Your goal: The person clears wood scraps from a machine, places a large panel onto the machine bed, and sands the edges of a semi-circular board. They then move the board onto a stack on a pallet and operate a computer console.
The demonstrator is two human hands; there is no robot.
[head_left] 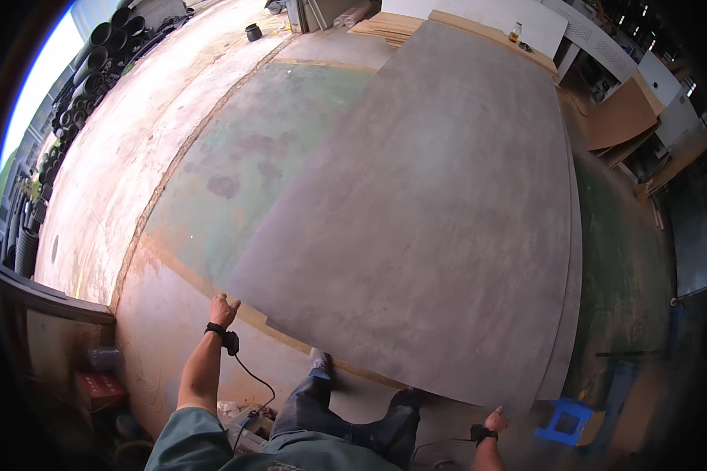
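Observation:
A large grey sheet (416,204) stretches away in front of me, lying over another sheet whose edge (571,314) shows along the right side. My left hand (225,311) is closed on the near left corner of the top sheet, with that corner pinched between thumb and fingers. At the near edge, toward the right, my right hand (496,421) grips the same sheet; its fingers are partly hidden. Both wrists wear black bands, and a cable runs from the left one. The near left part of the top sheet overhangs the stack's edge.
A small jar (515,32) stands at the far end. Close by on the right is a blue plastic stool (564,421). Brown boards (625,114) lean at the far right. Black pipes (94,63) are piled at the far left, and a red box (102,388) sits at the lower left.

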